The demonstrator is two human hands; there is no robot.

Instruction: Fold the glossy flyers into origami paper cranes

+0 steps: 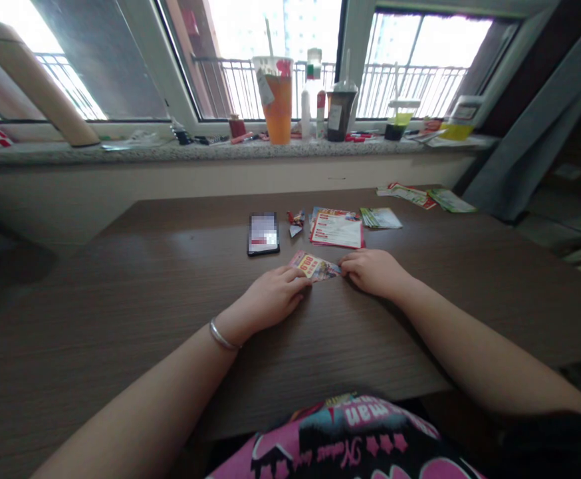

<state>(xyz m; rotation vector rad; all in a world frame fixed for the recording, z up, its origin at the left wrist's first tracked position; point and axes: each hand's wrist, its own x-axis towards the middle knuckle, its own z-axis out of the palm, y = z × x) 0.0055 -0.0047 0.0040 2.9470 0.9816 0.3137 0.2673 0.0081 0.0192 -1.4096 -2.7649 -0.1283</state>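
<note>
Steering from far off, I read the table (121,286) left to right. A phone (263,234) lies beyond the hands, its screen blurred out. Nearer me is the left hand (278,296), a bracelet (222,334) on its wrist; its fingers curl over the near left edge of a colourful leaflet (316,267), though I cannot tell whether the thumb clamps it from below. That leaflet rests on the wood between both hands, narrowing toward its right end (perhaps a fold, but I can't swear to it). A crumpled paper piece (295,223) sits past it, beside the phone. Next comes a stack of cards (338,229), which neither hand holds. The right hand (370,271) looks bunched, thumb and fingers pinching the leaflet's right tip. Further right lie green cards (381,218) and, beyond, some flyers (410,194), out of both hands' grasp.

I judge the handling of this one leaflet partway: some shaping looks done, but neither hand has released it, and the stacked cards look flat and unshaped.
</note>
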